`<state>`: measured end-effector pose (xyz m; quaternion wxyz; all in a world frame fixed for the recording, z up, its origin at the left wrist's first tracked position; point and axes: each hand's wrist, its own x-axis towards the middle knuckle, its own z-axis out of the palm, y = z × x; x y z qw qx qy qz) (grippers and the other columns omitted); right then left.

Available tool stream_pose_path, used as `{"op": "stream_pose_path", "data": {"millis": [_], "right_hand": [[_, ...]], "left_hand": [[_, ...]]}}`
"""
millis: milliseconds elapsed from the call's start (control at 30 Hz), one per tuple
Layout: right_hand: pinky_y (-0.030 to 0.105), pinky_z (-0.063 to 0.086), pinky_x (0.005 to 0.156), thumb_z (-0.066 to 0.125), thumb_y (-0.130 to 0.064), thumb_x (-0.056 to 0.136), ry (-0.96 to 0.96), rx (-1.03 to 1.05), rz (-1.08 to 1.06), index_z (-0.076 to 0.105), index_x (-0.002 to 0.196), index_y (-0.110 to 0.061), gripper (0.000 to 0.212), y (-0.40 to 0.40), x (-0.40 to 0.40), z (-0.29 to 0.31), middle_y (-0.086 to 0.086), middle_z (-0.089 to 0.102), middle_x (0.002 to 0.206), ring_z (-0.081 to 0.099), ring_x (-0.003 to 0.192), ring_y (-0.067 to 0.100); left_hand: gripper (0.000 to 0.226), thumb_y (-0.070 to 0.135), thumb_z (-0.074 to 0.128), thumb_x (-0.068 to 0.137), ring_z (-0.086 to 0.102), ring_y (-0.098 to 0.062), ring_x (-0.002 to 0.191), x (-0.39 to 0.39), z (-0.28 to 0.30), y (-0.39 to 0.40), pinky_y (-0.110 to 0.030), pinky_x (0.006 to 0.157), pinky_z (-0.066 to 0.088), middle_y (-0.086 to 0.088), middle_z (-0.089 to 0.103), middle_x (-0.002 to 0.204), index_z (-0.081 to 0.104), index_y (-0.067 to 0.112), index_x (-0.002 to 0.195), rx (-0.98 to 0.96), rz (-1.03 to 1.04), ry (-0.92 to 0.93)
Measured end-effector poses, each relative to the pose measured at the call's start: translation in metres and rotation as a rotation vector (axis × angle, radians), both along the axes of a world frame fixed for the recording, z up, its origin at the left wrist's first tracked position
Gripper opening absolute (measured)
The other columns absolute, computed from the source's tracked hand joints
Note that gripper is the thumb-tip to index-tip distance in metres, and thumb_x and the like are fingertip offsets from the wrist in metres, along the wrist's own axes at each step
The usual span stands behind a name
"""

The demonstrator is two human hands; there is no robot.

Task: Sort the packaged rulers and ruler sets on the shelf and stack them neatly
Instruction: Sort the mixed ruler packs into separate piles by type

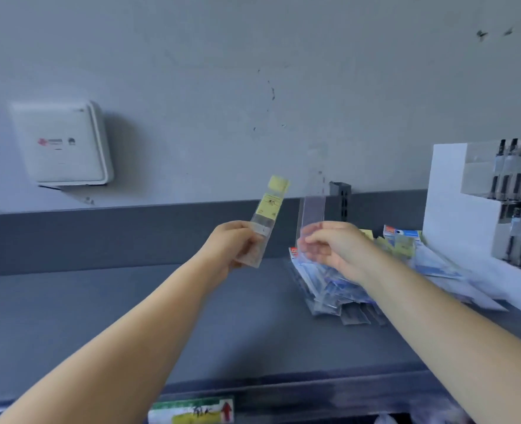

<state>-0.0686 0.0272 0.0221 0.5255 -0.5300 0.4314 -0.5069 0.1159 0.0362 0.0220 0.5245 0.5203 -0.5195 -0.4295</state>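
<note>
Packaged ruler (pixel 267 220) gripped by left hand (pixel 233 247), clear ruler (pixel 311 218) pinched by right hand (pixel 334 246) above pile (pixel 329 289); sorting underway, stacking left of pile judged next.

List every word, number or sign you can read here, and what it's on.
No text reads clearly.
Yellow-labelled ruler pack in the left hand: dark characters, blurred.
White wall box: red logo, print too small.
Shelf-edge tag: red up-arrow, scrawl unreadable.
Packages in the pile: print blurred.

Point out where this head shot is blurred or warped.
Head view: the right hand and its clear ruler pack are motion-smeared; the left hand and its yellow-labelled ruler are sharper, print unreadable; the shelf's back edge bows from the wide lens.
</note>
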Motion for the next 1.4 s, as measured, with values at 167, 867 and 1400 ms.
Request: {"op": "stream_pose_path", "data": {"millis": [167, 867, 1400], "right_hand": [[0.023, 0.056, 0.054, 0.052, 0.013, 0.084, -0.003, 0.015, 0.083, 0.063, 0.081, -0.005, 0.021, 0.02, 0.09, 0.0, 0.01, 0.063, 0.073, 0.061, 0.053, 0.014], [0.022, 0.053, 0.053, 0.058, 0.015, 0.079, 0.163, 0.089, 0.264, 0.058, 0.093, -0.006, 0.025, 0.115, 0.439, -0.019, 0.008, 0.058, 0.072, 0.057, 0.062, 0.02], [0.029, 0.047, 0.08, 0.058, -0.024, 0.086, 0.982, -0.273, 0.02, 0.05, 0.124, -0.019, 0.038, 0.099, 0.408, -0.02, -0.003, 0.055, 0.119, 0.056, 0.1, 0.017]], "left_hand": [[0.016, 0.001, 0.061, 0.087, 0.066, -0.011, 0.064, 0.097, -0.002, 0.033, -0.026, 0.054, 0.054, -0.001, 0.068, 0.081, 0.065, 0.014, 0.096, -0.04, -0.04, -0.008], [0.018, 0.0, 0.064, 0.086, 0.065, -0.018, 0.072, 0.448, -0.038, 0.148, -0.026, 0.05, 0.056, -0.009, 0.066, 0.092, 0.06, 0.008, 0.101, 0.135, 0.122, -0.147], [0.034, 0.023, 0.054, 0.088, 0.054, -0.02, 0.092, 0.411, -0.035, 0.105, -0.029, 0.078, 0.046, 0.001, 0.058, 0.11, 0.054, 0.017, 0.121, -0.015, 0.235, -1.041]]}}
